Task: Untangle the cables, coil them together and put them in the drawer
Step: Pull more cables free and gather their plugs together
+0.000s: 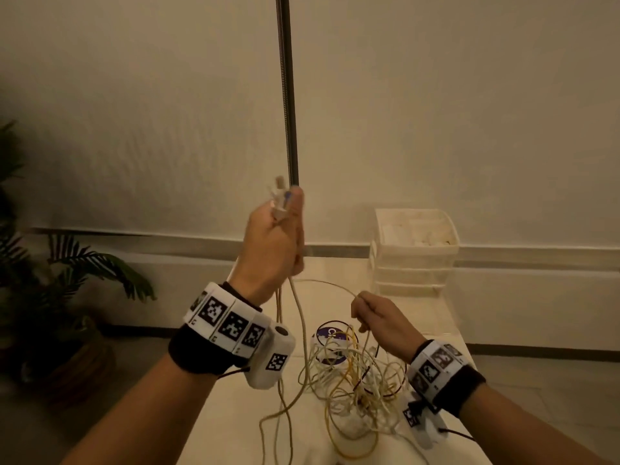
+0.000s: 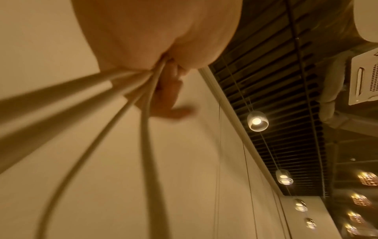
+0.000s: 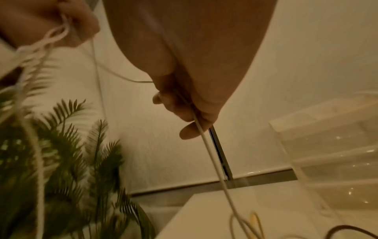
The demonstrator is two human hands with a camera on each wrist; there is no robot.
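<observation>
Several thin white cables (image 1: 295,317) hang vertically below left hand (image 1: 273,245) curled fingers; right hand (image 1: 379,317) pinches one strand; clear plastic drawer unit (image 1: 416,250) contents unclear.

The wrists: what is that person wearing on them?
Each bare forearm has a black cuff with a white band of black-and-white square codes: left wrist band, right wrist band. A small white camera box hangs under the left one, trailing a thin black wire. No sleeves show.
</observation>
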